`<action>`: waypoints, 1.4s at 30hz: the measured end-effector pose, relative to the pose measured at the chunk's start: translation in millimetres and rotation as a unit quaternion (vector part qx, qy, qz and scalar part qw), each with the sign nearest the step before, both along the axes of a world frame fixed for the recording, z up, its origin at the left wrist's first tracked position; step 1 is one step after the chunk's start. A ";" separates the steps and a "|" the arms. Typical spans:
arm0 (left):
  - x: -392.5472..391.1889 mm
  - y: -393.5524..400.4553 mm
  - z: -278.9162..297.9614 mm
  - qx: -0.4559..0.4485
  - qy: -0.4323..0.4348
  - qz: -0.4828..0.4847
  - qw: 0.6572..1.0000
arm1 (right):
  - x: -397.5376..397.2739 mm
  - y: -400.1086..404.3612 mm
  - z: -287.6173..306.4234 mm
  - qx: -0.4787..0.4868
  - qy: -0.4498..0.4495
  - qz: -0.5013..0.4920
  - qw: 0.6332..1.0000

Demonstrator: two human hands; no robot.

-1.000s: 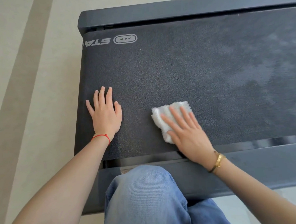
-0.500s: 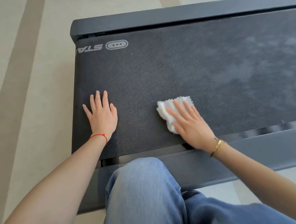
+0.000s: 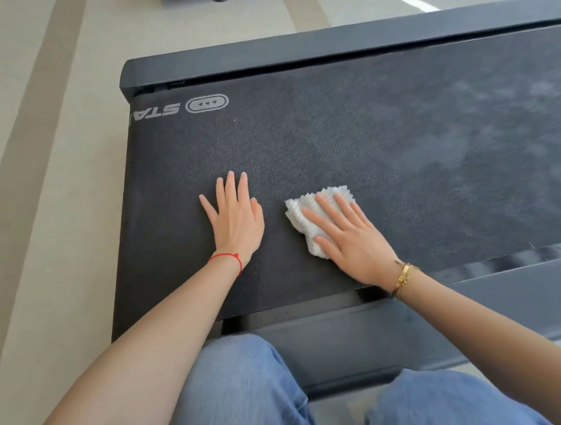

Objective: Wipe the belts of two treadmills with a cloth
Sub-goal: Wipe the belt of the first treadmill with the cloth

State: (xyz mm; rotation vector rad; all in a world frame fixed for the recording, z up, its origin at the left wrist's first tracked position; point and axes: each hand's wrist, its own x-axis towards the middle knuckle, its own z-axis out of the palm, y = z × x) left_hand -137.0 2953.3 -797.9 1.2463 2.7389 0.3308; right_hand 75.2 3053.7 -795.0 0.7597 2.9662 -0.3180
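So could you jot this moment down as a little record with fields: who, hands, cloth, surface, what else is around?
who: a person in blue jeans, beside a treadmill
left hand: left hand flat on the belt, fingers straight, holds nothing
right hand: right hand presses the cloth with straight fingers
cloth: white fluffy cloth, bunched, on the belt
belt: dark, with paler smudges toward the right
wrists: red string left, gold bracelet right
floor: beige floor

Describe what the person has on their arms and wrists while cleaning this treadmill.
Both forearms are bare, with no sleeves in view. The left hand has a thin red string bracelet around its wrist. The right hand has a gold bangle at its wrist. No rings or gloves show on either hand.
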 end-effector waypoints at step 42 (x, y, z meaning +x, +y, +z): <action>-10.2 79.2 -22.5 -0.020 0.058 0.084 0.995 | -196.2 278.3 -1.5 -0.042 0.023 -0.025 0.999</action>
